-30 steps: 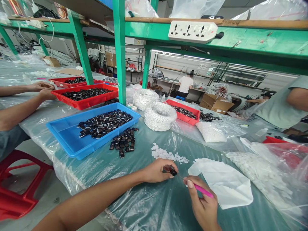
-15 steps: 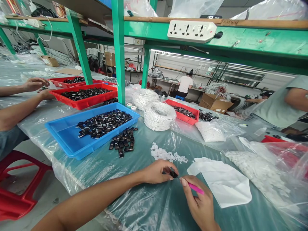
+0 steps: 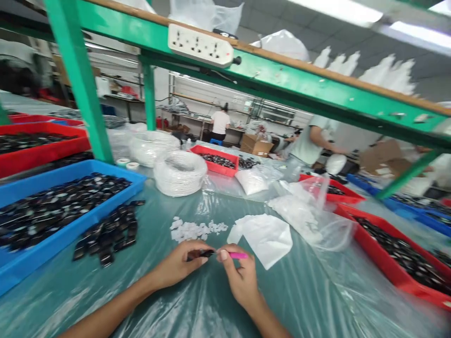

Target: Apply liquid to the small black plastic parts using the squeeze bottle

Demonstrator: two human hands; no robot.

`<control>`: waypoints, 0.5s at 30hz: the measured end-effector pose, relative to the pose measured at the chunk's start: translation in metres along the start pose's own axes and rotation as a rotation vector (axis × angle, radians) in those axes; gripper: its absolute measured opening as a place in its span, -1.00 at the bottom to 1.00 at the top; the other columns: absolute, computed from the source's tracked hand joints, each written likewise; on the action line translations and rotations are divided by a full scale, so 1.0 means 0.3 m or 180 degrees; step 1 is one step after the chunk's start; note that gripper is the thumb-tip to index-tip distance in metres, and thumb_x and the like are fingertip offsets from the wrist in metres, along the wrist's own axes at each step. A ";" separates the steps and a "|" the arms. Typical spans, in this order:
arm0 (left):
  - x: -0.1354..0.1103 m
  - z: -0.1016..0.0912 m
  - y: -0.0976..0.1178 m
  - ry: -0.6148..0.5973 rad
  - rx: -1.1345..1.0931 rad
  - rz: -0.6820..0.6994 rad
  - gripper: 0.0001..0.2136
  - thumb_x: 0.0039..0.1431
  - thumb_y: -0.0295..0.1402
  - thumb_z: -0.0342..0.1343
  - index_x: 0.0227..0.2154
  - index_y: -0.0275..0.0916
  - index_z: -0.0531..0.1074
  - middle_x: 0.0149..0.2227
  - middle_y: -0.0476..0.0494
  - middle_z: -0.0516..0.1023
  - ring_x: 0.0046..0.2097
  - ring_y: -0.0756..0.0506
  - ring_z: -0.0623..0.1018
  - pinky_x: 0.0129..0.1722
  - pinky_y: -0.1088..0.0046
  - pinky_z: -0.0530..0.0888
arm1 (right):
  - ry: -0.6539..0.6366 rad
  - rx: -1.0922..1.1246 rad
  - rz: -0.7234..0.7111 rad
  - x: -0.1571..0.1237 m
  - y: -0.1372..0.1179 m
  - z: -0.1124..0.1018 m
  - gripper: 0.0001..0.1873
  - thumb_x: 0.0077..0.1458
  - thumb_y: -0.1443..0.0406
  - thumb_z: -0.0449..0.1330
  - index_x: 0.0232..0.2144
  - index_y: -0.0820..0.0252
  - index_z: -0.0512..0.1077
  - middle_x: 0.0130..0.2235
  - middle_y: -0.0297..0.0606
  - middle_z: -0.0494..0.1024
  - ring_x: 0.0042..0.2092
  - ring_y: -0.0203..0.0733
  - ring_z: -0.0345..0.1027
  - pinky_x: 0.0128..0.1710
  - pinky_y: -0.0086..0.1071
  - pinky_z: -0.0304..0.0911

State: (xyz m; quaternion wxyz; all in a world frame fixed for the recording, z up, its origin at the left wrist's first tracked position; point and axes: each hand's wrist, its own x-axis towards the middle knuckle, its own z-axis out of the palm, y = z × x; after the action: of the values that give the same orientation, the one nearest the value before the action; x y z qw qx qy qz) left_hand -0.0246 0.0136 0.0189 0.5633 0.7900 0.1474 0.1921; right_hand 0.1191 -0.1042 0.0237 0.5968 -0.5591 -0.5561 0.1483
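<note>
Between the fingers of my left hand [image 3: 181, 264] is a small glossy black plastic piece [image 3: 207, 253]. My right hand [image 3: 241, 277] pinches a thin tool with a pink handle [image 3: 238, 256], its tip pointing at the black piece. The fingertips of both hands almost meet, and the exact contact is too small to make out. Just beyond them lies a scatter of small white pieces [image 3: 197, 230] on the green table. A white sheet [image 3: 268, 237] rests right of these. To the left, loose black pieces [image 3: 109, 232] are heaped beside a blue tray [image 3: 136, 180] of similar pieces.
Coils of white cable [image 3: 181, 173] stand behind the white pieces. Red trays [image 3: 384, 267] of black parts and a plastic bag of white pieces [image 3: 299, 213] are on the right. A green shelf frame [image 3: 292, 82] with a power strip [image 3: 200, 44] crosses above. Other people work farther back.
The view has swung to the right, bringing more red and blue trays into sight and losing the neighbour's hands at left. Both my hands keep their grips, close together.
</note>
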 end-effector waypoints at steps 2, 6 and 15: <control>0.005 -0.005 -0.004 -0.0087 -0.0057 -0.0113 -0.72 0.14 -0.24 0.03 -0.12 -0.19 0.43 -0.13 -0.15 0.47 -0.11 -0.13 0.44 -0.12 0.41 0.36 | 0.0127 0.0068 0.0084 0.009 -0.001 0.005 -0.81 0.13 0.28 0.07 -0.46 0.17 0.44 -0.45 -0.31 0.48 -0.36 -0.24 0.39 -0.31 -0.39 0.23; 0.010 -0.009 -0.014 -0.0130 -0.0302 -0.0216 -0.65 0.14 -0.22 0.04 0.00 -0.15 0.32 -0.25 -0.11 0.48 -0.24 -0.09 0.44 -0.25 0.46 0.39 | 0.0369 0.0328 0.0286 0.019 0.001 0.014 -0.76 0.16 0.22 0.04 -0.44 0.19 0.43 -0.46 -0.32 0.48 -0.40 -0.26 0.39 -0.35 -0.41 0.25; 0.023 -0.015 -0.020 -0.0122 -0.0365 -0.0314 -0.67 0.07 -0.24 0.12 -0.08 -0.13 0.41 -0.11 -0.11 0.48 -0.08 -0.17 0.44 -0.08 0.37 0.36 | 0.0648 0.0693 0.0609 0.042 0.014 0.022 -0.67 0.13 0.11 0.04 -0.48 0.22 0.41 -0.44 -0.25 0.50 -0.43 -0.25 0.39 -0.36 -0.37 0.31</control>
State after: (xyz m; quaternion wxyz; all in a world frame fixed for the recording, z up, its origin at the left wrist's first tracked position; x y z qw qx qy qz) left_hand -0.0209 0.0224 0.0155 0.6191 0.7518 0.1641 0.1571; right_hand 0.1197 -0.0896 0.0249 0.6902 -0.5537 -0.4176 0.2064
